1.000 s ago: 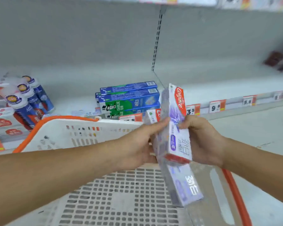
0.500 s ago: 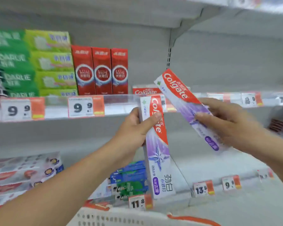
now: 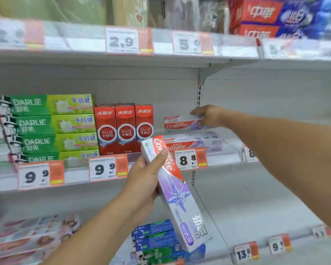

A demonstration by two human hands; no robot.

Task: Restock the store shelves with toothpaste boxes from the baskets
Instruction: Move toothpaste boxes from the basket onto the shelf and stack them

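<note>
My left hand [image 3: 143, 178] grips a purple-and-white Colgate box [image 3: 178, 197] near its red top end, tilted in front of the middle shelf [image 3: 225, 157]. My right hand [image 3: 206, 115] reaches over that shelf and holds a second Colgate box [image 3: 180, 122] flat, just above a third Colgate box [image 3: 195, 143] that lies on the shelf behind the 8.8 price tag [image 3: 190, 158]. The basket is out of view.
Left of the Colgate spot stand three red upright boxes [image 3: 124, 129] and a stack of green Darlie boxes [image 3: 50, 127]. Blue and green boxes [image 3: 157, 241] lie on the lower shelf. The upper shelf edge [image 3: 161, 43] overhangs, with red and blue packs [image 3: 275, 16] on it.
The view rose from the basket to the shelves. My right hand carried its Colgate box away from the left hand and up over the middle shelf. The left hand keeps its box.
</note>
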